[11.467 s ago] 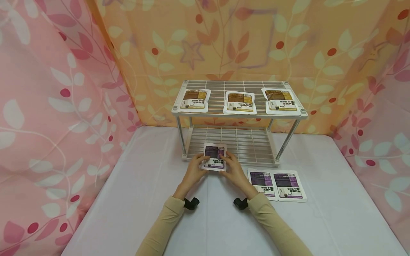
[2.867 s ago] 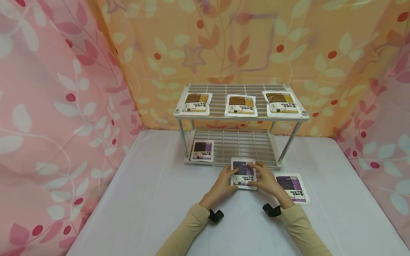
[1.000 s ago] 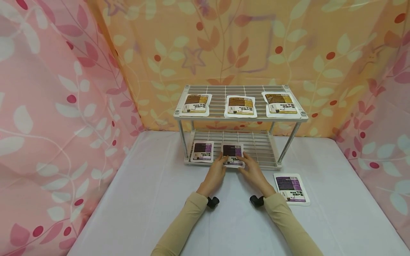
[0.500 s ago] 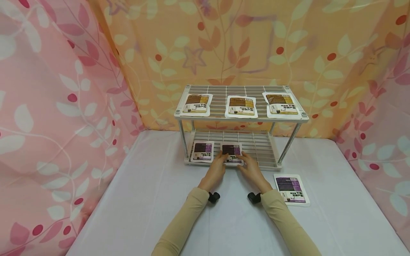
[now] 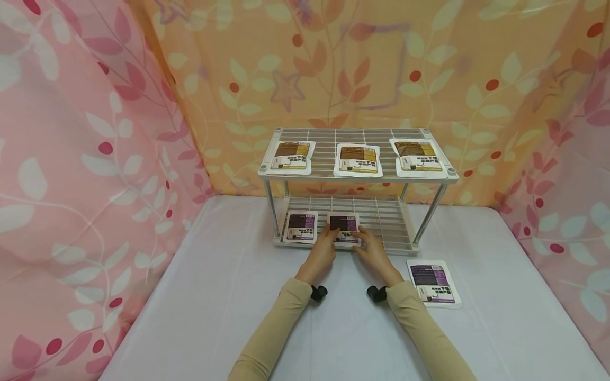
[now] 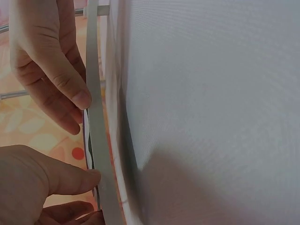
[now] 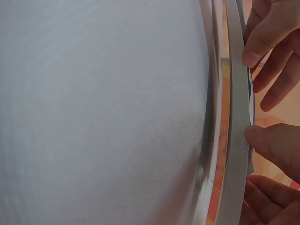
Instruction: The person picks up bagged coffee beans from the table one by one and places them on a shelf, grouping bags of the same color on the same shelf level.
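A flat white-edged pouch with a purple and black label (image 5: 344, 225) lies at the front middle of the lower tier of a white wire rack (image 5: 391, 243). My left hand (image 5: 321, 251) holds its left side, and my right hand (image 5: 374, 254) holds its right side, fingers over the label's edges. In the left wrist view my left thumb (image 6: 77, 180) sits against the rack's front rail (image 6: 99, 126), where the pouch's thin edge shows. In the right wrist view my right thumb (image 7: 269, 138) touches the same rail. A matching purple pouch (image 5: 301, 227) lies left of it on that tier.
Three brown and yellow pouches, left (image 5: 291, 157), middle (image 5: 358, 160) and right (image 5: 418, 157), lie on the top tier. Another purple pouch (image 5: 433, 283) lies on the white tabletop (image 5: 200, 317) at right. A metal post (image 5: 430, 210) stands at the rack's right front. Patterned cloth (image 5: 248, 69) hangs around.
One purple pouch was set on the lower tier at left. Both hands then brought a second from the table to the tier's middle; in the last second it slid slightly back and left.
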A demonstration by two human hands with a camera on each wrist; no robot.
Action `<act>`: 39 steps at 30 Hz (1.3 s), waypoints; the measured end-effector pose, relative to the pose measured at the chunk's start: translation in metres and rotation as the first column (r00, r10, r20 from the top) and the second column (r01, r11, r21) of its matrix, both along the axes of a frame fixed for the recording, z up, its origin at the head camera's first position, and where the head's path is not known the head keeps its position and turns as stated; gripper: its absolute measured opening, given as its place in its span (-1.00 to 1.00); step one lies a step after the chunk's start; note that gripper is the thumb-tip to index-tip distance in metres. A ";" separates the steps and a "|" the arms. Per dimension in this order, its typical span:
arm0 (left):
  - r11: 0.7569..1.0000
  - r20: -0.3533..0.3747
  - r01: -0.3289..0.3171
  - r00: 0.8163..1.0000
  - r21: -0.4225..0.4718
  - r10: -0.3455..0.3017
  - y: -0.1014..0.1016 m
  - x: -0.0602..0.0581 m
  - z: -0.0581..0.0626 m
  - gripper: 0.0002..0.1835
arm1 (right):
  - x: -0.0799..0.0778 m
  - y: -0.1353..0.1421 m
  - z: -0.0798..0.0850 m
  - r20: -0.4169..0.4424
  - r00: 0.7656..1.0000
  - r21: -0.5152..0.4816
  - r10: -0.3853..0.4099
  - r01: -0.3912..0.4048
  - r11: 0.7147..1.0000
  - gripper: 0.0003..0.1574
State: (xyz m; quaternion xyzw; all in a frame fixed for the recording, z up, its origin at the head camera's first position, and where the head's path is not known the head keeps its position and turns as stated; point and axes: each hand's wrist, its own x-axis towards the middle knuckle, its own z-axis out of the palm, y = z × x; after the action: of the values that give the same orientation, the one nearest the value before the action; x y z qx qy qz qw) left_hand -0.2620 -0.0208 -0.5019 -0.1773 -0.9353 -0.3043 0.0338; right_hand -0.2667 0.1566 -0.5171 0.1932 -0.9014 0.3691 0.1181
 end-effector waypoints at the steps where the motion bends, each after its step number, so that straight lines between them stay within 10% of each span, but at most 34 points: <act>1: 1.000 0.006 -0.002 1.000 0.004 0.002 0.000 0.000 0.000 -0.45 | 0.000 0.000 0.000 0.002 1.000 -0.002 0.000 0.000 1.000 -0.48; 24: 0.999 -0.201 0.001 0.980 0.053 0.009 0.015 0.017 -0.010 -0.48 | 0.016 0.017 0.004 -0.065 0.995 -0.012 0.078 -0.078 0.997 -0.45; 39: 0.986 -0.204 0.079 0.978 0.144 -0.049 0.037 0.035 -0.009 -0.48 | 0.042 0.052 0.018 -0.082 0.993 0.021 0.082 -0.081 0.997 -0.41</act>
State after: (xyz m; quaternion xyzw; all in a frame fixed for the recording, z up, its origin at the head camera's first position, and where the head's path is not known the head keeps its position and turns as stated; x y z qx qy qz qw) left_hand -0.2267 0.0165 -0.5114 -0.2338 -0.8952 -0.3560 0.1310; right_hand -0.2245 0.2084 -0.4992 0.2460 -0.8903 0.3574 0.1384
